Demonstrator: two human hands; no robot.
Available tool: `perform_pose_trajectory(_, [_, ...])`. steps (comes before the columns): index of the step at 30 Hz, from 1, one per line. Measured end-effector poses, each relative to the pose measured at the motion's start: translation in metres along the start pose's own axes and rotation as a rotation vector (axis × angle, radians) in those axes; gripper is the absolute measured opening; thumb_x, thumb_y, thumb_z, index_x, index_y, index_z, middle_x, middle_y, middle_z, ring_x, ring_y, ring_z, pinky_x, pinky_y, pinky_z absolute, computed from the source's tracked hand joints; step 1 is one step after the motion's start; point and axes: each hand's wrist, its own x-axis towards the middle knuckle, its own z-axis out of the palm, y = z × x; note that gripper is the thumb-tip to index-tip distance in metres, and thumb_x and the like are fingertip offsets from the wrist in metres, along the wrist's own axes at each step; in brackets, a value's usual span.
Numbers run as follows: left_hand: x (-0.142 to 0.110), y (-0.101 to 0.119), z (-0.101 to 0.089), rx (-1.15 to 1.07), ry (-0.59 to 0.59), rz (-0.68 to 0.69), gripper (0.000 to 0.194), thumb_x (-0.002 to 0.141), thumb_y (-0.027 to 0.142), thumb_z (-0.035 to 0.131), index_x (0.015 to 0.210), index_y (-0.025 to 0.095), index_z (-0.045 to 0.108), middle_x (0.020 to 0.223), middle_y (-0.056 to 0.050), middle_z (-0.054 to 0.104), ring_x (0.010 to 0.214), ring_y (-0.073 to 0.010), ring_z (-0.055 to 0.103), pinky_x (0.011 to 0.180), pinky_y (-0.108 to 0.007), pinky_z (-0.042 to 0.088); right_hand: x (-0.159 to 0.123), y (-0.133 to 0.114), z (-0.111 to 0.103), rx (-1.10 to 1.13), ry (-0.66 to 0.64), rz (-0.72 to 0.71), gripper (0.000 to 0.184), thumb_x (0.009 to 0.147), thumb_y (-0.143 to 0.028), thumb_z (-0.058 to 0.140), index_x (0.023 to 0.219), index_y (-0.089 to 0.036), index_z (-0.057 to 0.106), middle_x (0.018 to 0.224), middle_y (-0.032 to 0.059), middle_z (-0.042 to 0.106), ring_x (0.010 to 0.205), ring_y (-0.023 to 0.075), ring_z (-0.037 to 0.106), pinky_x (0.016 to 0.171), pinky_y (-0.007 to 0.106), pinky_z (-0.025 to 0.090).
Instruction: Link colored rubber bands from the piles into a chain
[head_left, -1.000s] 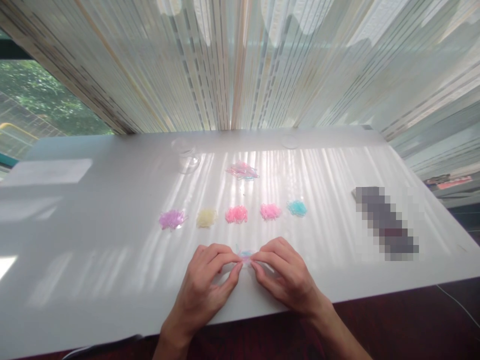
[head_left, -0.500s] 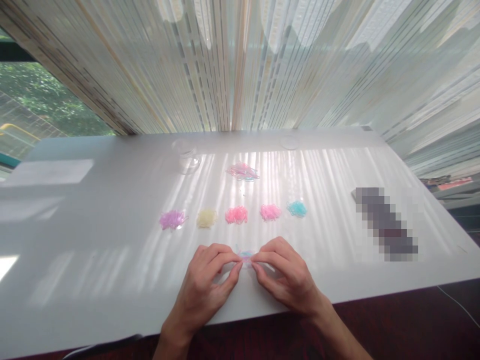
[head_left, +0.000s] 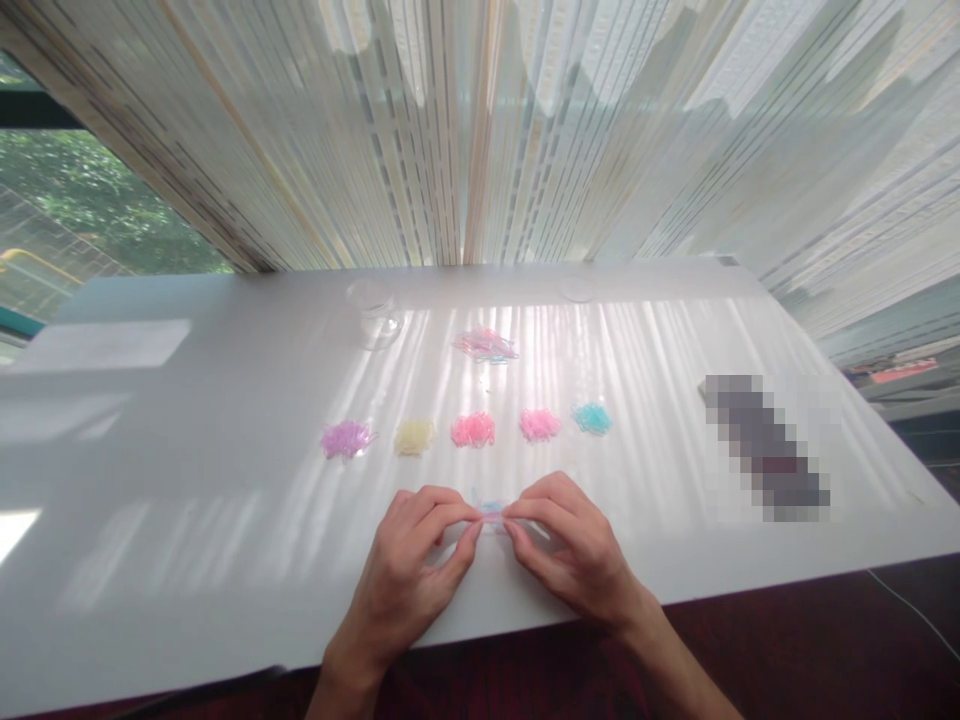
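Note:
My left hand (head_left: 409, 570) and my right hand (head_left: 574, 545) rest near the front edge of the white table (head_left: 187, 480), fingertips pinched together on a small tangle of mixed pastel rubber bands (head_left: 491, 511). Beyond them lies a row of sorted little heaps: purple (head_left: 345, 438), pale yellow (head_left: 414, 436), pink (head_left: 472, 429), a second pink (head_left: 540, 424) and turquoise (head_left: 592, 417). Farther back sits a mixed pile of bands (head_left: 485, 343).
A clear glass jar (head_left: 375, 312) lies at the back left of the piles, and a clear round lid (head_left: 577, 288) at the back. A blurred-out dark object (head_left: 765, 445) lies to the right. Striped curtains hang behind the table.

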Motion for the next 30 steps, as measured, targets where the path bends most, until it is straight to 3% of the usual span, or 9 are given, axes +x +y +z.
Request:
perform_pose_trajectory(7, [0.002,0.004,-0.002,0.024,0.039,-0.033,0.009,0.096,0.016,0.066,0.097,0.024,0.070,0.089,-0.001,0.069,0.067,-0.0141,0.055,0.067,-0.029,0.050,-0.001,0.003,0.003,0.009,0.040,0.005,0.015,0.095,-0.011,0.064,0.106,-0.022,0.068,0.087,0.0038,0.068,0.080,0.0182,0.064,0.069,0.032,0.057])
perform_pose_trajectory(12, [0.016,0.005,-0.006,0.097,0.281,-0.198,0.006,0.096,0.021,0.068,0.096,0.024,0.073,0.088,0.001,0.069,0.057,-0.0100,0.049,0.065,-0.027,0.051,-0.001,0.006,0.004,0.011,0.050,0.070,0.018,0.097,-0.011,0.061,0.110,-0.022,0.066,0.090,0.0044,0.069,0.085,0.0193,0.065,0.073,0.033,0.057])
perform_pose_trajectory(14, [0.025,0.005,-0.006,0.135,0.328,-0.252,0.006,0.095,0.023,0.069,0.094,0.023,0.075,0.088,0.001,0.071,0.054,-0.0093,0.046,0.060,-0.025,0.049,-0.001,0.006,0.004,0.008,0.032,0.086,0.016,0.097,-0.012,0.060,0.108,-0.022,0.066,0.091,0.0043,0.069,0.085,0.0194,0.064,0.073,0.034,0.056])
perform_pose_trajectory(18, [0.042,0.002,0.001,0.198,0.320,-0.300,0.009,0.092,0.027,0.069,0.088,0.023,0.077,0.084,0.001,0.075,0.050,-0.0096,0.048,0.054,-0.025,0.046,-0.001,0.008,0.006,0.001,-0.010,0.120,0.013,0.098,-0.012,0.060,0.105,-0.022,0.066,0.090,0.0043,0.068,0.085,0.0196,0.064,0.074,0.034,0.055])
perform_pose_trajectory(24, [0.054,0.002,0.011,0.352,0.214,-0.536,0.006,0.085,0.023,0.075,0.085,0.028,0.079,0.088,0.004,0.077,0.058,-0.0125,0.059,0.057,-0.026,0.044,0.000,0.008,0.006,0.028,-0.033,0.135,0.014,0.098,-0.012,0.059,0.103,-0.023,0.065,0.089,0.0032,0.067,0.085,0.0189,0.064,0.074,0.032,0.054])
perform_pose_trajectory(30, [0.051,0.001,0.016,0.401,0.163,-0.530,0.004,0.087,0.027,0.075,0.089,0.029,0.077,0.091,0.003,0.077,0.062,-0.0141,0.061,0.059,-0.026,0.043,-0.001,0.007,0.005,0.036,-0.040,0.130,0.015,0.097,-0.011,0.059,0.104,-0.022,0.066,0.090,0.0036,0.068,0.085,0.0194,0.064,0.075,0.032,0.054])
